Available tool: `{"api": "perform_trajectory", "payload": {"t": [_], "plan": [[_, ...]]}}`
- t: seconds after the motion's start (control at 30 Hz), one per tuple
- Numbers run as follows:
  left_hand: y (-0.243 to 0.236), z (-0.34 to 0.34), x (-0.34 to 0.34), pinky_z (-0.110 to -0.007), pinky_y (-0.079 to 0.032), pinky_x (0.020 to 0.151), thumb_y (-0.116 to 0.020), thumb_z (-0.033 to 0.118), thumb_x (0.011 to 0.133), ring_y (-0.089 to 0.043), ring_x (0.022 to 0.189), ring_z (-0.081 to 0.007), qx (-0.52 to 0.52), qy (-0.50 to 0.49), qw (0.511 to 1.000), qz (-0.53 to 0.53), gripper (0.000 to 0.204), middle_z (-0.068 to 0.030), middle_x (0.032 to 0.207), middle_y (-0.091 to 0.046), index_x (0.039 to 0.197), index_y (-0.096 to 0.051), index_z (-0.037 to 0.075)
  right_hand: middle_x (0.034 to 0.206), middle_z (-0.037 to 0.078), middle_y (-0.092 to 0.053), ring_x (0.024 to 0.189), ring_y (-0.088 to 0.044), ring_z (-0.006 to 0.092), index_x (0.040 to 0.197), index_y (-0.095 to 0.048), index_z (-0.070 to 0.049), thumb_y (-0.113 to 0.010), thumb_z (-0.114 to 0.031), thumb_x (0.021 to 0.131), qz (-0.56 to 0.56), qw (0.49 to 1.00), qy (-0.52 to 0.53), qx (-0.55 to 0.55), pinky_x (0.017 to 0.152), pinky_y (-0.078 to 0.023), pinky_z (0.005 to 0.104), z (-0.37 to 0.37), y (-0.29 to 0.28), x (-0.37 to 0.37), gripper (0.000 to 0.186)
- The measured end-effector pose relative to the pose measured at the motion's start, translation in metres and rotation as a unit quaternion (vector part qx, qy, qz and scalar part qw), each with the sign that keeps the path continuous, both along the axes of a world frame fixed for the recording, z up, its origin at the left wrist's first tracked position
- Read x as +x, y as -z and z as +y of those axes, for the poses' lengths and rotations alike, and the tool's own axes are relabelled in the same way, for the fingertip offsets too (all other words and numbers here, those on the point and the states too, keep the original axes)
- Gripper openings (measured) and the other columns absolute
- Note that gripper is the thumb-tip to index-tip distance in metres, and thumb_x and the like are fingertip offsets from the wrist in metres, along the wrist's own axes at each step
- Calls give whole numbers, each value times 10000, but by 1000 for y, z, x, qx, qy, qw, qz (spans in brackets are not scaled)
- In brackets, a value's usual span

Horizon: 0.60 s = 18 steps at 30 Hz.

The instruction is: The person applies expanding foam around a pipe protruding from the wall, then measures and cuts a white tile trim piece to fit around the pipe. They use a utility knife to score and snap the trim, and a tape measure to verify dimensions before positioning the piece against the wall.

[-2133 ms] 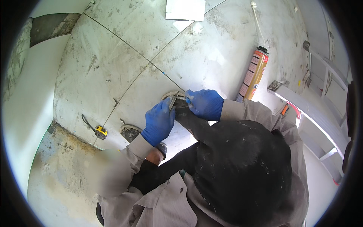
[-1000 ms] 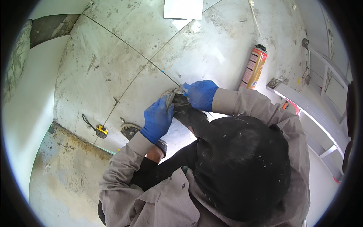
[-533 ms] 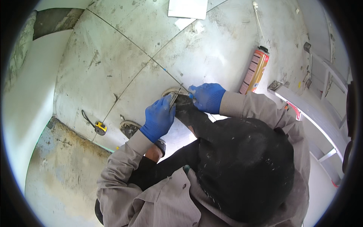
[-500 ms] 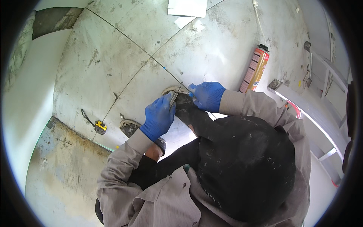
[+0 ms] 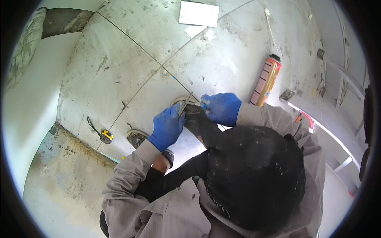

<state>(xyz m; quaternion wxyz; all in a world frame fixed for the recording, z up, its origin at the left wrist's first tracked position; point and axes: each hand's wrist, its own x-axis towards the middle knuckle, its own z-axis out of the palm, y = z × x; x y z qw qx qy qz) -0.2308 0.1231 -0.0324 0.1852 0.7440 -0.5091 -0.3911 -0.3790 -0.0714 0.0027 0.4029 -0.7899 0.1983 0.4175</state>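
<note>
My left hand [image 5: 166,126], in a blue work glove, is closed around a thin metal tool with two narrow prongs [image 5: 185,104]; its exact kind is too small to tell. The prongs point away from me, just above the toe of a dusty shoe [image 5: 177,101]. To its right, my right hand [image 5: 223,109], gloved the same, is pinched on a small bright blue piece [image 5: 204,106]. A little gap separates the two hands. Below and left of them, the other dirty shoe [image 5: 137,137] rests on the tiles.
A foam can [image 5: 265,83] lies right of my hands, a thin white tube [image 5: 270,29] beyond it. An aluminium ladder [image 5: 323,121] stands at the right. A yellow tape measure [image 5: 106,137] lies left, near a rough floor strip [image 5: 67,170]. A white sheet [image 5: 198,14] lies far ahead.
The whole view has shifted a little, so the floor things sit lower in the picture. Both hands keep their grips close together, with hardly any movement.
</note>
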Motion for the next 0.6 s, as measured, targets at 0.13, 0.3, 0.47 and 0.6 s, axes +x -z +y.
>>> {"api": "perform_trajectory", "payload": {"t": [0.13,0.3,0.47,0.6], "plan": [[-2,-5,1,-426,-559,750,-671,185,896,-695,887,-332,8,5,1000,9,372,-155,1012,-694,1228,-607,30,1036,238,-700,979,-684,394,1168,-567,-23,-532,-236,927,26,1000,-5,13,847,-535,503,0,13,7,324],[7,2,1,-429,-558,753,-679,190,889,-691,898,-338,26,-3,1000,-10,396,-164,1016,-688,1241,-599,27,1001,233,-708,947,-692,398,1111,-609,-22,-536,-227,930,-25,1000,-8,-14,817,-542,491,4,36,25,283],[9,-1,-1,-434,-556,750,-683,189,884,-689,882,-351,12,-9,1000,6,410,-172,994,-688,1248,-596,23,946,208,-702,899,-687,396,1130,-577,-46,-560,-222,910,-96,994,30,-53,790,-538,500,-2,27,10,283],[3,-2,2,-430,-557,749,-679,186,885,-690,871,-348,15,0,1000,-1,399,-166,984,-689,1240,-597,24,918,213,-689,874,-683,386,1139,-552,-70,-567,-227,904,-33,999,2,-35,770,-532,504,7,20,-3,283]]}}
